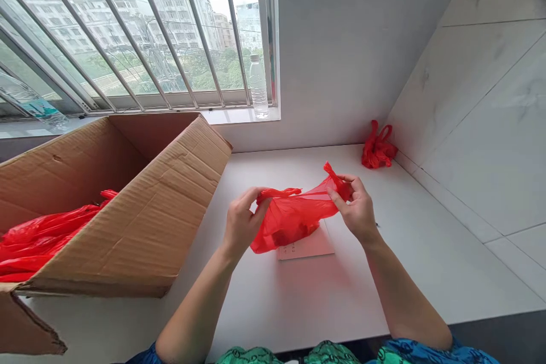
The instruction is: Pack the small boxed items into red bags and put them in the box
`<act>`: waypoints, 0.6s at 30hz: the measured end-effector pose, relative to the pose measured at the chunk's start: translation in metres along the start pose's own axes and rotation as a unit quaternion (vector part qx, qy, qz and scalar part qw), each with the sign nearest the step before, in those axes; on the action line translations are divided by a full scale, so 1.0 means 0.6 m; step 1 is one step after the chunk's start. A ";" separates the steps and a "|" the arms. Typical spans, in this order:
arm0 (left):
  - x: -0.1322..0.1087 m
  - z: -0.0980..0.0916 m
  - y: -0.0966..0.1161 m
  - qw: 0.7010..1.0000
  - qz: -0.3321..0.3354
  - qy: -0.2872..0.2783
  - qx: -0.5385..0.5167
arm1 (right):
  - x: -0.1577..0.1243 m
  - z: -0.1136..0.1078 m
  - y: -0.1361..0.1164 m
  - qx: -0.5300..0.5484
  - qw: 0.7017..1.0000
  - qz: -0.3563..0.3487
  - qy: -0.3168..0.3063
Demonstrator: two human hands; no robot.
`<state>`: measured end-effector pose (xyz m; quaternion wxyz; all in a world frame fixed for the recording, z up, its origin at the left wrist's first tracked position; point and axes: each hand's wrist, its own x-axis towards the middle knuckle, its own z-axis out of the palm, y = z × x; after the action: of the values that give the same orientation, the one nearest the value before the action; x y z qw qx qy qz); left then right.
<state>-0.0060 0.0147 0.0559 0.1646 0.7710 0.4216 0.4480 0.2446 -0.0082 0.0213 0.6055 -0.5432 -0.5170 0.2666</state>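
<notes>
A thin red plastic bag [294,217] is stretched between both hands above the white table [298,301]. My left hand [243,222] pinches the bag's left handle. The right handle is pinched in my right hand [356,207]. The bag's belly sags down onto a small white box [309,245] lying on the table, and something dark red shows through the plastic. Both hands are closed on the bag.
A large open cardboard box [140,222] lies at the left with more red bags [38,239] inside. A knotted red bag [377,149] sits in the far right corner by the tiled wall. On the window sill stands a plastic bottle [258,86].
</notes>
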 end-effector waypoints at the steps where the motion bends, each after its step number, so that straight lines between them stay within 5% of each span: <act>1: 0.002 -0.001 -0.004 0.999 -0.020 0.020 -0.032 | 0.004 -0.007 0.002 0.006 1.000 0.001 0.012; 6: 0.001 -0.009 -0.009 0.951 -0.104 0.025 -0.289 | 0.006 -0.033 -0.015 -0.081 0.993 -0.078 0.036; 11: -0.006 -0.008 0.015 0.914 -0.110 -0.062 -0.386 | -0.030 -0.020 -0.081 -0.083 0.917 -0.373 0.111; 14: -0.011 -0.009 0.020 0.915 -0.063 -0.109 -0.383 | -0.042 0.001 -0.099 -0.148 0.909 -0.383 -0.070; 18: -0.018 -0.021 0.022 0.926 0.004 -0.152 -0.346 | -0.034 0.023 -0.083 -0.342 0.867 -0.164 -0.323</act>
<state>-0.0123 -0.0036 0.0651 0.4814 0.7268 0.2077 0.4437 0.2137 -0.0343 0.0594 0.2155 -0.5070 -0.8243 0.1308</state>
